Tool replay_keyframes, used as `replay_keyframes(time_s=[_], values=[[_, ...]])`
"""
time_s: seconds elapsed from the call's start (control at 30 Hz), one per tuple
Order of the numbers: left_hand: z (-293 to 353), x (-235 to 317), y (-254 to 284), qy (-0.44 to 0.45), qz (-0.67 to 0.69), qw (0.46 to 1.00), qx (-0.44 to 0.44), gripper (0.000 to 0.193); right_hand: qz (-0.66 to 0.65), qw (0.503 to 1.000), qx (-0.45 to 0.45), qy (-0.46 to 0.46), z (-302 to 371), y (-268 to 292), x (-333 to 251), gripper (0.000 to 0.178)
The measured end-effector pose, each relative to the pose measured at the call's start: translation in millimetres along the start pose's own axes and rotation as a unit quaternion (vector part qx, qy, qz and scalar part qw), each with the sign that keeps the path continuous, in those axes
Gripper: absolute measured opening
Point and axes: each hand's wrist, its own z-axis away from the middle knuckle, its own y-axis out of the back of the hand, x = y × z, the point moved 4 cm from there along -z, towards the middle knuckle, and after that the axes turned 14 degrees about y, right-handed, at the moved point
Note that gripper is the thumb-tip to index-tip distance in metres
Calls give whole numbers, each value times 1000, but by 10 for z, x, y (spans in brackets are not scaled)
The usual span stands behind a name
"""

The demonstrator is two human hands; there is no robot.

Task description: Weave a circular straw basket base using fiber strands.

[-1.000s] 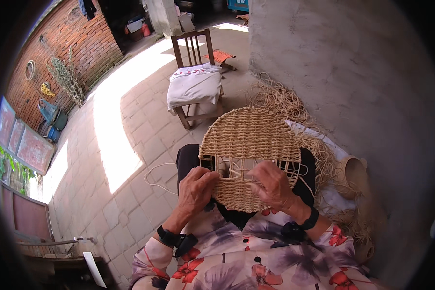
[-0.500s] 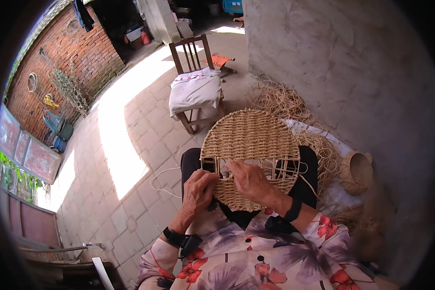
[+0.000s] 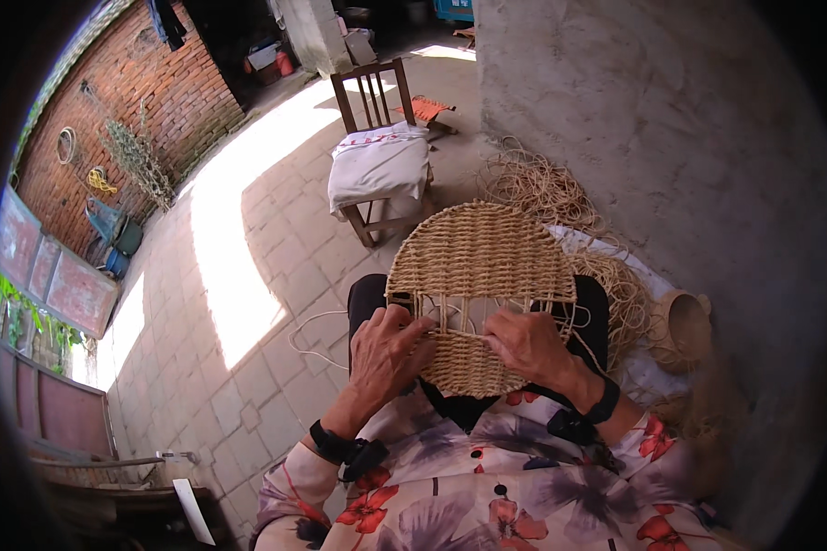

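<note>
A rough grey wall [image 3: 634, 110] closes the whole right side, and a brick wall [image 3: 138, 101] runs down the far left; between them the paved floor [image 3: 248, 303] lies wide and open, with a broad sunlit strip on the left. At the far middle a wooden chair [image 3: 377, 156] with a white cushion stands just beyond the work, and a heap of loose straw cord [image 3: 560, 197] fills the foot of the grey wall on the right (a small woven pot [image 3: 680, 321] sits near it).

The round woven straw mat [image 3: 480, 275] rests on the person's lap, near and centre, tilted up toward the chair. Its far half is closely woven in even rows and its near part too; between them a band stands open, with bare upright strands showing.

The left hand [image 3: 386, 349] clasps the mat's near left edge, fingers curled over the weave. The right hand [image 3: 528, 344] pinches a thin strand at the open band, its grip narrow and closed on that strand
</note>
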Motion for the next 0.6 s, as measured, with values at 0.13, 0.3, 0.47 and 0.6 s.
replay_keyframes(time_s=[0.13,0.3,0.47,0.6], values=[[-22,23,-85,-17,-18,998,-57,21,-15,999,9,34,60,13,-27,14],[-83,294,-157,-94,45,995,-12,18,-33,999,25,16,132,-1,-8,13],[-80,199,-379,-98,48,992,-56,15,-275,936,143,-170,117,248,192,25],[-114,257,-384,-109,98,989,-37,13,-94,985,139,-36,39,10,133,31]])
